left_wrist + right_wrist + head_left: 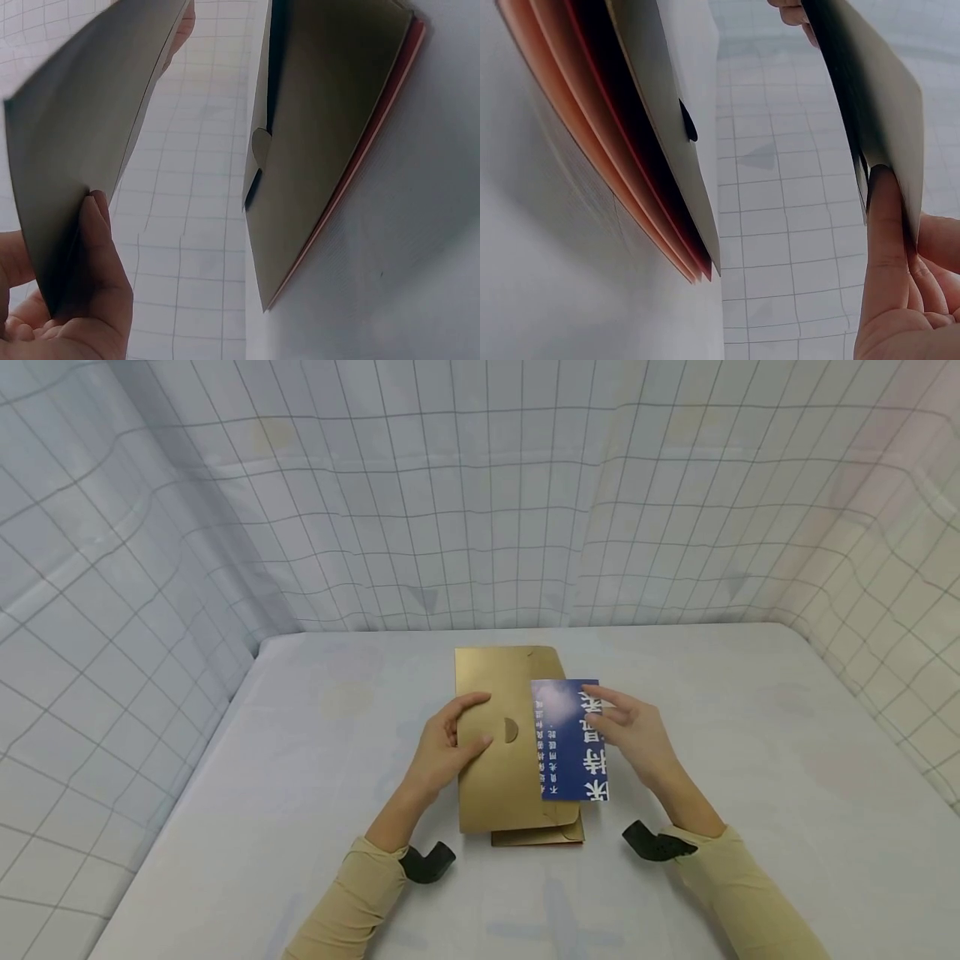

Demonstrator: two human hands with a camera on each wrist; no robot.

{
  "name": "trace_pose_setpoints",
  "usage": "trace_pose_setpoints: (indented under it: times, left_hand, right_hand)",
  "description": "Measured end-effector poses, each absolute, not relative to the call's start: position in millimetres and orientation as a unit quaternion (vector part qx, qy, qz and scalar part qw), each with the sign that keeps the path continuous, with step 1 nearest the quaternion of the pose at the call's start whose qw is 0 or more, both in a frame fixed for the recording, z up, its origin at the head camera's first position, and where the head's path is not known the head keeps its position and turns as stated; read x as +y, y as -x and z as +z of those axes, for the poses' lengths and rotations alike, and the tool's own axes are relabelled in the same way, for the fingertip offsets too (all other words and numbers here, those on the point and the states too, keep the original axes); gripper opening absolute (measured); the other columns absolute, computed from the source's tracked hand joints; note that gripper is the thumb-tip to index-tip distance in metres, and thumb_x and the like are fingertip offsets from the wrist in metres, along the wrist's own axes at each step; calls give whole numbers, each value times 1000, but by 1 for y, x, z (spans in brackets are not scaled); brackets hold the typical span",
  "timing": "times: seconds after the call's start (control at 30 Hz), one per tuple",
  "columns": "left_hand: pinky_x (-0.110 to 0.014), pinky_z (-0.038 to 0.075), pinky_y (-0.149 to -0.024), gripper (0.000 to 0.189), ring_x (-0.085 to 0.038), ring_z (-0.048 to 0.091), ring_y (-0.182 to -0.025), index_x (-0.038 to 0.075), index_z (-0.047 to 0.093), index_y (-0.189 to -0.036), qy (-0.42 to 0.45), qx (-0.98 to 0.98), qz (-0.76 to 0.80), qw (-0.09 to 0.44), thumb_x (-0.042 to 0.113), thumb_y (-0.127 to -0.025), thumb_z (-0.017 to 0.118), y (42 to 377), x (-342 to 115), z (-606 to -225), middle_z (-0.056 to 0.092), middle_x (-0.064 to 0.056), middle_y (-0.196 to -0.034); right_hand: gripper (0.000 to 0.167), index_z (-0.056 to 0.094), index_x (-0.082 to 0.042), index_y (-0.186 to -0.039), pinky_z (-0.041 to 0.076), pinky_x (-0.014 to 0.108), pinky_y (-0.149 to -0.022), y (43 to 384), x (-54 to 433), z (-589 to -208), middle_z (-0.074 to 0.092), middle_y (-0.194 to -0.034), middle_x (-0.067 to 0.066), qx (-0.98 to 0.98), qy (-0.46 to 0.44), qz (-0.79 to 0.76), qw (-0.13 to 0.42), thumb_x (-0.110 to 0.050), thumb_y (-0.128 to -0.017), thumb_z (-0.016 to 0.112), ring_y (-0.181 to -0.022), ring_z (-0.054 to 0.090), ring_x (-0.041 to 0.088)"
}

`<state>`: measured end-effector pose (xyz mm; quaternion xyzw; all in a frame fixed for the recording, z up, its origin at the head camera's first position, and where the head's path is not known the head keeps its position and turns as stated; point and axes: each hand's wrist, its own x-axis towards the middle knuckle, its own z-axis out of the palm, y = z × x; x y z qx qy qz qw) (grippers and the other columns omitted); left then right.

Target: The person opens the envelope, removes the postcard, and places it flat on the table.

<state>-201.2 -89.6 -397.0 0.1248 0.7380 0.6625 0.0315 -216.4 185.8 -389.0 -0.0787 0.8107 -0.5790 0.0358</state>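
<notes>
My left hand (pixel 442 747) grips the left side of a gold paper envelope (pixel 487 785), thumb on its front beside a small half-round tab. In the left wrist view this envelope (pixel 82 127) is raised off the table. My right hand (pixel 633 735) pinches the right edge of a blue card (pixel 562 760) printed with white characters. In the head view the card overlaps the envelope's right part, its lettering turned sideways. Below the raised envelope, a second gold envelope (pixel 536 837) lies on the table, mostly hidden from above; red and orange layers (pixel 641 217) show along its edge.
All this is over a table covered in white cloth (pixel 337 827). White curtains with a dark grid (pixel 510 510) hang behind and at both sides. Black wrist mounts (pixel 429 863) stick out near both cuffs.
</notes>
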Motion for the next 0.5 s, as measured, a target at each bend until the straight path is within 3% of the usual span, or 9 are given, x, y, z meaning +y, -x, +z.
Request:
trace_pose_setpoints:
  times: [0.27,0.5]
  left_hand:
    - [-16,49,-79,52,-23,52,-116,13,47,-134,-132,739,661,23,-1,-87,61,202,-93,-398,47,-9,-140]
    - [-12,44,-87,52,-23,49,-123,9,46,-134,-139,739,660,12,-2,-86,60,203,-94,-395,44,-9,-143]
  right_hand:
    - [49,45,-16,-139,49,44,-95,218,189,-390,65,-115,22,819,64,-569,34,-25,-93,57,-85,64,-5]
    - [49,46,-15,-138,52,26,-86,218,191,-389,67,-112,21,820,66,-568,27,-27,-93,58,-85,65,-5]
